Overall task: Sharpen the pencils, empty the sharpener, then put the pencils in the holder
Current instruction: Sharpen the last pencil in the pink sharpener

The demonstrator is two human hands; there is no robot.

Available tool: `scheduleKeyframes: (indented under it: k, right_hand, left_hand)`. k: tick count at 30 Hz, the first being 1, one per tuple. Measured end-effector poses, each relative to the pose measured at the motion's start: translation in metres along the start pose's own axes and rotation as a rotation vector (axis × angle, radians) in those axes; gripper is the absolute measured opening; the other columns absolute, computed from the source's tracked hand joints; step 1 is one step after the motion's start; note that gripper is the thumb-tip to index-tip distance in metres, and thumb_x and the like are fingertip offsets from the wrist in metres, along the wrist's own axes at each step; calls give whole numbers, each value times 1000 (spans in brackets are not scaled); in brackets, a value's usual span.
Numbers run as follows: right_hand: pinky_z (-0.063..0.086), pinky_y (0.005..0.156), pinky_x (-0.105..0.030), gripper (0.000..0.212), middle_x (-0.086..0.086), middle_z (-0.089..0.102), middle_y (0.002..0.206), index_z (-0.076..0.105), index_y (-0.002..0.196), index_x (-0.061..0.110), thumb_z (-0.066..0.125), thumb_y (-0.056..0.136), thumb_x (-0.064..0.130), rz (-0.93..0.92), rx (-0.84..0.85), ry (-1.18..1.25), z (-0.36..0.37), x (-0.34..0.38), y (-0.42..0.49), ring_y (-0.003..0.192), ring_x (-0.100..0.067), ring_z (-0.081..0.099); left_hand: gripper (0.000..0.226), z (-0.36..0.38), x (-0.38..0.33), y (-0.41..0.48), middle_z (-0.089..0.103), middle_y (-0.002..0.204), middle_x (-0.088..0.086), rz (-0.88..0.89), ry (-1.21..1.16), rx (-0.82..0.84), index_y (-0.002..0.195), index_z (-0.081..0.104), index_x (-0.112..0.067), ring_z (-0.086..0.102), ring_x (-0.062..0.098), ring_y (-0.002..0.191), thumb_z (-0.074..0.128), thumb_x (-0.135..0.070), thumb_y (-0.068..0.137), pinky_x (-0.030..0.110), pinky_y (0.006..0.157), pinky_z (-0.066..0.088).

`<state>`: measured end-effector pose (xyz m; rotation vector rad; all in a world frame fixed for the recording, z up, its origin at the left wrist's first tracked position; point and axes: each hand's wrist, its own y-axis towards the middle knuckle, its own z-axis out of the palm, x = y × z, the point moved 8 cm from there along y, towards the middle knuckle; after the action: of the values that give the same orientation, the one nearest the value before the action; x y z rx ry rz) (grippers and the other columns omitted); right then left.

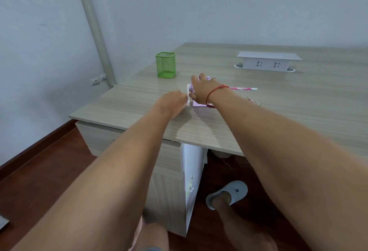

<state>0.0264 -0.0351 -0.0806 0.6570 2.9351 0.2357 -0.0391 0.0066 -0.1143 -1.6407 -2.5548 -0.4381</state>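
A small purple-and-white crank sharpener (pixel 197 103) stands on the wooden desk (pixel 278 111), mostly hidden under my right hand (pixel 201 89), which grips its top. My left hand (pixel 173 102) pinches the white crank handle (pixel 188 95) on the sharpener's left side. A pink patterned pencil (pixel 244 88) sticks out horizontally from the sharpener's right side. Another pencil (pixel 253 101) lies on the desk just behind my right forearm, only partly visible. The green mesh pencil holder (pixel 165 65) stands empty-looking at the desk's far left.
A white pop-up socket box (pixel 268 61) sits at the back of the desk. Below the desk edge are a cabinet with an open white door (pixel 192 181) and my foot in a grey slipper (pixel 229 193). The wall and a pipe are on the left.
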Motion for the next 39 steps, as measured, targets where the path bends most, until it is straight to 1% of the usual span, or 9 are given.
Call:
scheduleKeyframes:
  k: [7,10,13,17,21,23,26,31,39]
  right_hand:
    - [37,103,-40,48,-18,39,139,38,135,6,41,95,33,-48,-67,6,0,-1,3,130,-36,43]
    - [40,99,-40,48,-16,42,137,39,134,9,43,93,34,-47,-91,13,3,-2,2,126,-36,47]
    - [43,93,-39,44,-13,45,132,41,131,10,45,92,31,-21,-130,18,2,-3,1,116,-35,53]
    - [40,99,-38,48,-11,43,136,38,136,11,48,92,27,42,-113,17,-4,-6,0,123,-33,51]
    - [38,103,-41,50,-10,39,140,37,137,13,52,91,28,63,-8,22,-5,-2,0,128,-37,46]
    - [37,104,-41,48,-10,38,142,37,137,13,49,94,30,65,-6,15,-8,-3,-2,130,-36,44]
    - [37,105,-41,46,-12,36,144,36,138,11,41,98,33,39,-10,11,-9,-2,-6,131,-35,42]
    - [37,103,-43,46,-13,36,143,35,137,10,39,98,34,0,-31,4,-6,-2,-7,131,-38,42]
    - [43,97,-45,52,-16,41,138,36,138,10,44,96,40,-20,-108,14,3,-7,3,117,-41,53]
  left_hand:
    - [34,14,4,19,63,114,19,49,135,52,114,61,-3,60,36,107,37,-23,101,41,84,46]
    - [30,4,14,33,64,111,21,18,77,71,116,60,-6,61,36,103,43,-21,98,38,78,45]
    - [25,-28,24,51,65,103,22,32,190,-13,109,63,-3,64,38,95,46,-14,96,39,69,46]
    - [29,-67,21,49,63,103,25,69,256,-103,106,63,1,62,41,98,40,-17,101,40,70,44]
    - [19,-62,17,16,64,90,23,75,150,-224,97,61,-3,63,42,85,44,-10,98,41,59,40]
    - [13,-53,10,-2,66,80,24,117,44,-248,96,62,-5,64,43,74,49,-6,94,44,56,47]
    - [18,-44,3,-14,66,81,26,127,-116,-249,99,63,-3,63,44,75,48,-13,96,47,62,50]
    - [27,2,-2,0,67,104,18,94,102,-27,105,65,-4,64,37,97,41,-10,97,42,81,49]
    - [33,18,10,29,64,113,20,-75,59,-8,113,63,-4,61,36,106,36,-19,102,41,85,47]
